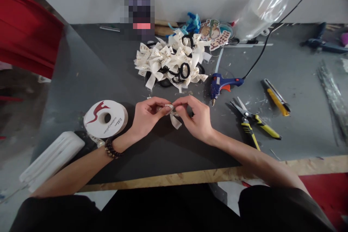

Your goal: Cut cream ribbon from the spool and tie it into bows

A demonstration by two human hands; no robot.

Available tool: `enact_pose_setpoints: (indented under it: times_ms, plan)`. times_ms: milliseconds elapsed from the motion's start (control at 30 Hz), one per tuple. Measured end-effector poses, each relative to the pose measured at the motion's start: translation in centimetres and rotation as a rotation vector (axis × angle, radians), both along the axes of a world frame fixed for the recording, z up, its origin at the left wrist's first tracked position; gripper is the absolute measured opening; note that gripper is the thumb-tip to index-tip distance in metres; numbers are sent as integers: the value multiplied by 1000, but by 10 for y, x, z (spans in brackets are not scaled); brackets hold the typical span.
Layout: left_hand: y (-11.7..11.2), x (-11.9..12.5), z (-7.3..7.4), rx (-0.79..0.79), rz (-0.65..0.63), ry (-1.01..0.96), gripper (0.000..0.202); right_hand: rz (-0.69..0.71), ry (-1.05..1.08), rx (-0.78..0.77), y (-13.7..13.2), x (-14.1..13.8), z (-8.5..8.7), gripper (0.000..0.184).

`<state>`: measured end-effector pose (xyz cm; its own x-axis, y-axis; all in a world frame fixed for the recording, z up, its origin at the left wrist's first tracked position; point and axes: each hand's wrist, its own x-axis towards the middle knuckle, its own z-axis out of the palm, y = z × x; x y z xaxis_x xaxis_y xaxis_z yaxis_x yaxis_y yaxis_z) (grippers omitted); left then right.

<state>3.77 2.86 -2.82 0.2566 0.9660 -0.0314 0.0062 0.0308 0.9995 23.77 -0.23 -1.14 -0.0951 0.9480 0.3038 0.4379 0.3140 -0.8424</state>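
Observation:
My left hand (146, 116) and my right hand (195, 117) meet over the middle of the dark table, both pinched on one small cream ribbon bow (173, 115). The bow's tail hangs down between my hands. A beaded bracelet sits on my left wrist. A white ribbon spool (105, 119) lies flat just left of my left hand. A pile of cream ribbon bows on black hair ties (171, 61) sits behind my hands.
A blue glue gun (221, 84) with a black cord lies right of the pile. Yellow-handled scissors (254, 122) and a yellow utility knife (276, 97) lie to the right. A white plastic object (51, 159) sits at the left front. A clear plastic bag (265, 5) stands at the back.

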Motion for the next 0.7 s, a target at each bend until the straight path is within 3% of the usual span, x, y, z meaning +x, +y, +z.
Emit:
enact_pose_setpoints:
  times_ms: [133, 267, 367, 600, 700]
  plan:
    - [-1, 1, 2, -3, 52, 30, 19, 88, -20, -11, 0, -3, -5, 36]
    - [-4, 1, 4, 22, 110, 119, 20, 20, 59, -117, -2, -8, -10, 22]
    - [-4, 1, 4, 31, 110, 64, 22, -11, 54, -97, -2, -8, -10, 17]
    - [-2, -1, 2, 85, 45, 62, 24, 28, 21, -85, -4, -9, -7, 14]
    - [0, 0, -3, 88, 124, 30, 31, 19, 64, -96, -5, -9, -7, 19]
